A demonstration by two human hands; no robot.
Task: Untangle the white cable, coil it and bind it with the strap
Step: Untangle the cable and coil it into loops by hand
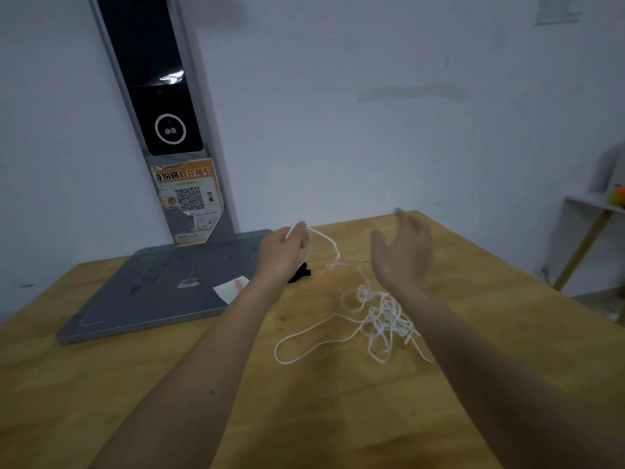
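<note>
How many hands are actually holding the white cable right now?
1. The left hand pinches one end of the thin white cable above the wooden table. The right hand hovers open beside it, touching nothing.

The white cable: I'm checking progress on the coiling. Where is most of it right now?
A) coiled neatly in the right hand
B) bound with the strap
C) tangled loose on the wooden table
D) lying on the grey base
C: most of the white cable lies tangled on the wooden table; only one end is held in the left hand.
</note>
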